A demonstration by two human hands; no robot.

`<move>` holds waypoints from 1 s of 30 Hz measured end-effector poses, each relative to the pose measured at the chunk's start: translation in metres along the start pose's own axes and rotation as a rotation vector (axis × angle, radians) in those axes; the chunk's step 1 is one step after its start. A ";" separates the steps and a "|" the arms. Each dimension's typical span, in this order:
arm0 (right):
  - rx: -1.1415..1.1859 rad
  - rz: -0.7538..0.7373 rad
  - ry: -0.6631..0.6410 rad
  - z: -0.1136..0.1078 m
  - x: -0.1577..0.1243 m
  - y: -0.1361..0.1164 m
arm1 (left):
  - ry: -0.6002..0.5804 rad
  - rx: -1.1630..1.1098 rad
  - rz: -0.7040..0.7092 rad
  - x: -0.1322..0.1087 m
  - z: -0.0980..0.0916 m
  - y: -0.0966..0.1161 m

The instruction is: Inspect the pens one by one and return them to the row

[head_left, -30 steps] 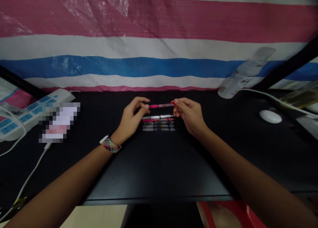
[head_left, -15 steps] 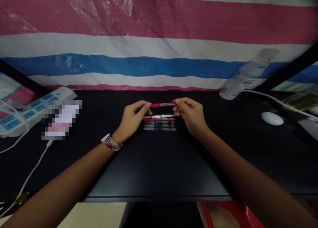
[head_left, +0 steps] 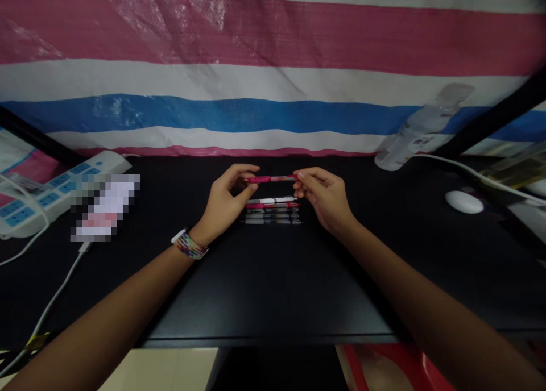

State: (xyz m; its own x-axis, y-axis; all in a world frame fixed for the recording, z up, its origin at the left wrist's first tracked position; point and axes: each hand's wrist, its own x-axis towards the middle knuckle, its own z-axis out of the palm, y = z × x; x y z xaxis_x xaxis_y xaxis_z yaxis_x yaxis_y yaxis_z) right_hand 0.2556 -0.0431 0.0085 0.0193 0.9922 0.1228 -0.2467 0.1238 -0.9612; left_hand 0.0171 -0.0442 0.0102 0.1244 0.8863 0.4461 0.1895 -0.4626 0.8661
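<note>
A pink pen with a clear barrel [head_left: 278,179] lies crosswise between my hands, above a row of several pens. My right hand [head_left: 319,195] pinches its right end. My left hand [head_left: 228,198] is at the other end, thumb and forefinger apart around it, and does not grip it. Just below are a white pen [head_left: 275,200], a pink pen [head_left: 279,206] and several clear and grey pens [head_left: 273,217], all side by side on the black table [head_left: 273,283].
At left are a white power strip [head_left: 63,192], a blurred-out phone [head_left: 108,209] and its cable. To the right stand a clear bottle [head_left: 409,138] and a white mouse [head_left: 464,202], with a white cable behind. A striped sheet [head_left: 256,115] hangs at the back.
The thumb and forefinger of my left hand have spread apart at the pink pen's left end. The pen and my right hand have shifted slightly left.
</note>
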 end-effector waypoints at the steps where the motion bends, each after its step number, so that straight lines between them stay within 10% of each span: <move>1: 0.007 0.001 0.001 0.000 0.000 0.000 | 0.001 0.013 0.016 0.000 -0.001 0.000; 30: 0.108 0.042 0.047 0.014 -0.011 0.000 | -0.104 0.109 0.138 -0.002 0.000 0.010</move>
State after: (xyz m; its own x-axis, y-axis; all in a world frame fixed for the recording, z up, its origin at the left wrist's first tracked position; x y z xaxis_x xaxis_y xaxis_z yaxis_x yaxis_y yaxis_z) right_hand 0.2423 -0.0544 0.0105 0.0512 0.9963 0.0685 -0.3508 0.0822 -0.9328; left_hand 0.0193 -0.0510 0.0182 0.2551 0.8097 0.5285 0.2670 -0.5843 0.7663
